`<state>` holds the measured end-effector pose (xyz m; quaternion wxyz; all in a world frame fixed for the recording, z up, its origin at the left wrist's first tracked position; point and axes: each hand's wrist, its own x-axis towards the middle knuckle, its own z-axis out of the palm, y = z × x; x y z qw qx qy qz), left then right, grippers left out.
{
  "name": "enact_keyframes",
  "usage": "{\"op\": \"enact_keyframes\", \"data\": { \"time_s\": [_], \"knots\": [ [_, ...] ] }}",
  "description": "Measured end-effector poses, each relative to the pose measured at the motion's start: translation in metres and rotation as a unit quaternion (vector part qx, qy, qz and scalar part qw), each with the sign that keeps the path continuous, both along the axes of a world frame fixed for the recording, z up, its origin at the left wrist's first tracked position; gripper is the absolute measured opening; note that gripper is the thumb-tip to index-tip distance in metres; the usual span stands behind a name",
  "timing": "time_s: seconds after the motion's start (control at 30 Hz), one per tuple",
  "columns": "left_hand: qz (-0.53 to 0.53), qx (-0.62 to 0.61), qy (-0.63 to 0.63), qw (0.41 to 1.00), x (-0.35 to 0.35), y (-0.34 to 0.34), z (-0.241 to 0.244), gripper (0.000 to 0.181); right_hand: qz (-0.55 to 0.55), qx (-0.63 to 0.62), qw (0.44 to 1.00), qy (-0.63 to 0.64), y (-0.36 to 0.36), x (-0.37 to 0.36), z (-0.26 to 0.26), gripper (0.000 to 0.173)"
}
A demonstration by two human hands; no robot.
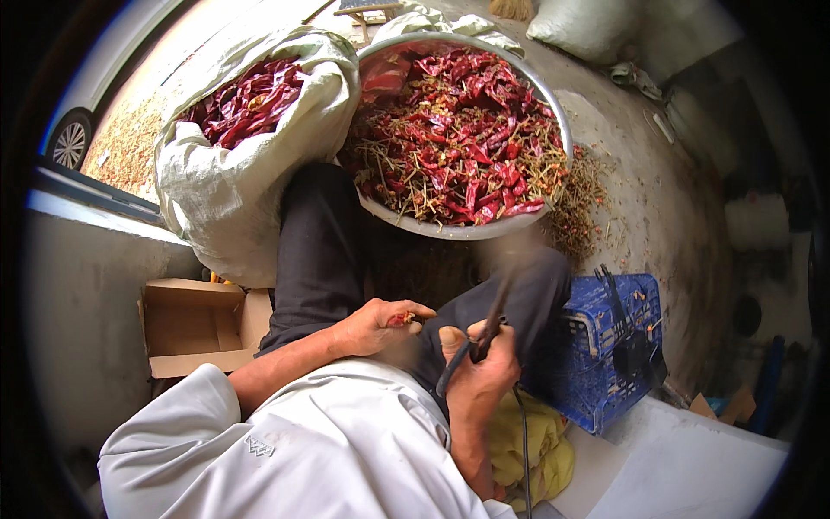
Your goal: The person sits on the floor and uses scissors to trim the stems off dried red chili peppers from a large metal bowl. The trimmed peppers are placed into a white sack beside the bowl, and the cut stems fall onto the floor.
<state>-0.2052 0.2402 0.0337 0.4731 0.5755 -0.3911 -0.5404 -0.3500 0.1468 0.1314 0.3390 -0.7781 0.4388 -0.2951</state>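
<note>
My left hand [373,327] rests over my lap with its fingers closed on a small piece of dried red chili [400,319]. Most of that piece is hidden by the fingers. Beside it, my right hand [483,366] grips a pair of dark scissors [494,318] with a curved handle loop, blades pointing up and away from me. Beyond my knees stands a wide metal basin [415,228] heaped with dried red chilies [476,143], mixed with stems. Left of it, a white woven sack [227,194] holds more dried red chilies [249,100], its mouth rolled open.
Loose stems and debris [577,207] lie on the floor right of the basin. A blue plastic crate [603,350] with a black device and cable on it stands at my right, by a yellow cloth [532,447]. On the left sits an open cardboard box [194,324].
</note>
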Motion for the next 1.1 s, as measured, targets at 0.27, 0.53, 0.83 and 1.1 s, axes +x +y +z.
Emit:
{"op": "enact_keyframes", "data": {
  "time_s": [0.27, 0.53, 0.83, 1.1],
  "knots": [
    [0.049, -0.048, 0.156, 0.985, 0.015, 0.003, 0.007, 0.04, 0.068, 0.098, 0.985, 0.122, 0.018, -0.032, -0.056, 0.042],
    [0.197, -0.021, 0.067, 0.978, 0.039, -0.005, -0.007, 0.028, 0.099, 0.09, 0.977, 0.167, 0.013, -0.022, -0.058, 0.041],
    [0.038, 0.011, -0.175, 0.984, 0.023, 0.0, -0.029, 0.035, 0.076, 0.132, 0.981, 0.122, 0.01, -0.023, -0.065, 0.042],
    [-0.024, -0.071, -0.235, 0.969, 0.014, 0.001, -0.054, 0.023, 0.087, 0.12, 0.982, 0.121, 0.008, -0.025, -0.068, 0.043]
  ]
}}
